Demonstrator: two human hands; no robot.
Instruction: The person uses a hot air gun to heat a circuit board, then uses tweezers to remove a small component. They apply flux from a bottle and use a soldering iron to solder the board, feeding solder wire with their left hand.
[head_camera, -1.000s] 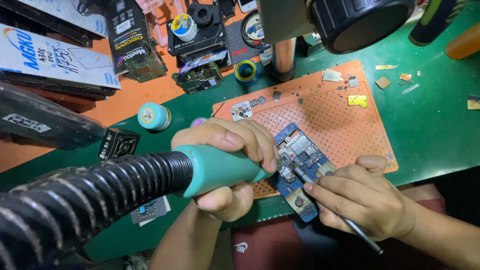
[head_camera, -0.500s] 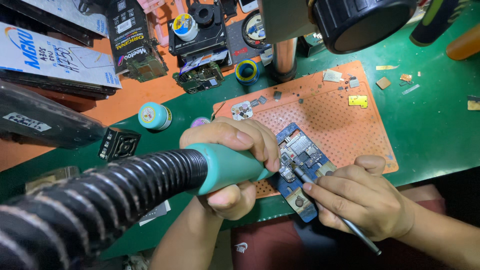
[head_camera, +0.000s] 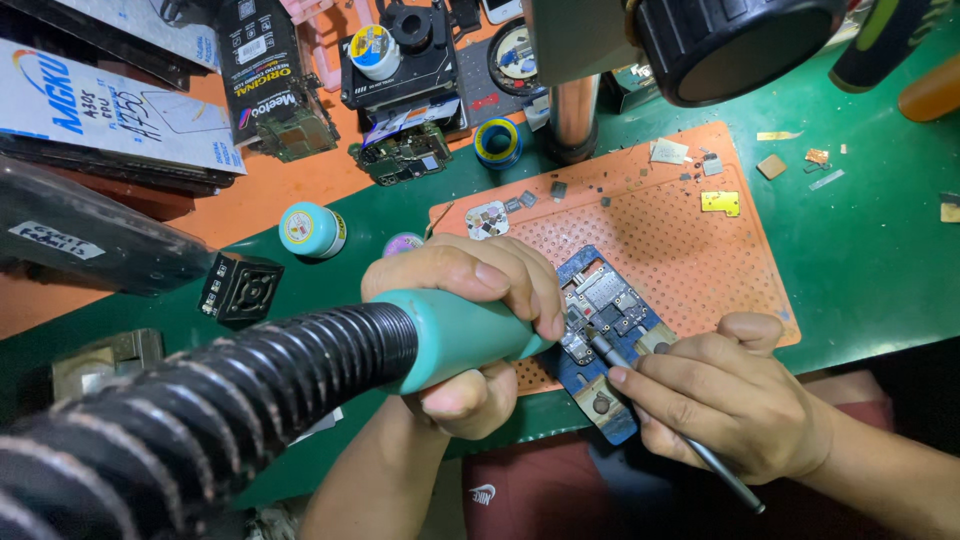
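Now | one hot-air handle (head_camera: 455, 335) | one tweezers (head_camera: 660, 420) | one circuit board (head_camera: 605, 310)

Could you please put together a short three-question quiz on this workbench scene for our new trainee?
1. True or false: the left hand grips a teal handle with a black ribbed hose running from it.
2. The right hand holds a thin metal tool. What does its tip rest on?
A. the solder spool
B. the circuit board
C. the green mat
3. Fill in: the blue holder carrying the circuit board lies on a perforated ______ mat.

Key
1. True.
2. B, the circuit board clamped in the blue holder.
3. Orange.
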